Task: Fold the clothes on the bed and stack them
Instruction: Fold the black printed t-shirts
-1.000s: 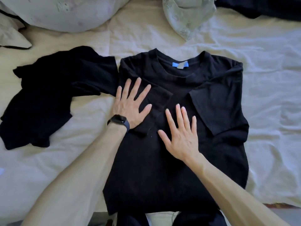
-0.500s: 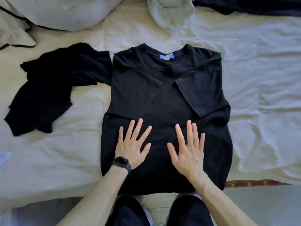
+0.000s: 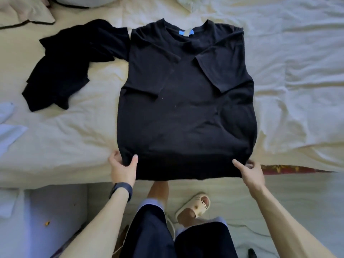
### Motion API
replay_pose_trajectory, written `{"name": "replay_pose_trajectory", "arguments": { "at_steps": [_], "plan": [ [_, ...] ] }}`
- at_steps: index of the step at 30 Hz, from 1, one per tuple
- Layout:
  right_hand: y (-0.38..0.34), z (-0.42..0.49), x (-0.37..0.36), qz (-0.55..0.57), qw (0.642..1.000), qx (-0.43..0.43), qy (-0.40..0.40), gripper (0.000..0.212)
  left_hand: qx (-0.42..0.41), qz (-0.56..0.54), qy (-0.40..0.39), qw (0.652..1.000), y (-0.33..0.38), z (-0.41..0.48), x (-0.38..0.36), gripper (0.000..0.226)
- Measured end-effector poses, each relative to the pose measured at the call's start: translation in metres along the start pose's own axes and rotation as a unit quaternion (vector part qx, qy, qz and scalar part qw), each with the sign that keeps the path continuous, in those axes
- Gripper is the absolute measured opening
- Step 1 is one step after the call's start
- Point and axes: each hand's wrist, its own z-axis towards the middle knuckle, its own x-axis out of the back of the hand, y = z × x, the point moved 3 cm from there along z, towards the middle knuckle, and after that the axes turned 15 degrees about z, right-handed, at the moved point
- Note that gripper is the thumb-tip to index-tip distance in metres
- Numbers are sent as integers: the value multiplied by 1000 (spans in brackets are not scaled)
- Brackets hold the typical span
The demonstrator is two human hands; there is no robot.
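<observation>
A black T-shirt (image 3: 186, 108) lies flat on the bed, both sleeves folded inward over its chest, a blue label at the collar. Its hem hangs slightly over the bed's near edge. My left hand (image 3: 122, 167) pinches the hem's left corner, thumb on top. My right hand (image 3: 249, 171) grips the hem's right corner, thumb on top and fingers partly hidden under the cloth. A second black garment (image 3: 74, 62) lies crumpled to the left, touching the shirt's left shoulder.
The cream bedsheet (image 3: 297, 81) is wrinkled on the right. Pillows (image 3: 24, 13) sit at the far left corner. Pale blue cloth (image 3: 7, 127) lies at the left edge. My legs and a cream sandal (image 3: 195, 206) stand on the floor below.
Both hands slid down from pressing flat on the shirt's chest and middle to its bottom corners, where they now hold the hem. The view has pulled back from the bed.
</observation>
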Motion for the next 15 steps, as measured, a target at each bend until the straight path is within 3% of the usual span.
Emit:
{"name": "replay_pose_trajectory", "arguments": {
  "at_steps": [3, 6, 10, 13, 15],
  "plan": [
    [17, 7, 15, 18, 998, 11, -66, 37, 26, 28, -113, 993, -18, 0, -4, 39],
    [28, -1, 33, 113, 988, 17, -101, 18, 2, 57, -179, 982, -36, -10, -2, 31],
    [34, -22, 61, 229, 970, 31, -74, 20, -7, -19, -150, 988, -59, -33, 17, 36],
    [37, -44, 82, 277, 958, 49, -47, 26, 9, -64, -123, 990, -69, -57, 37, 16],
    [37, -57, 94, 294, 953, 76, -16, 27, -2, -67, -97, 993, -66, -71, 50, 15]
  ]
}}
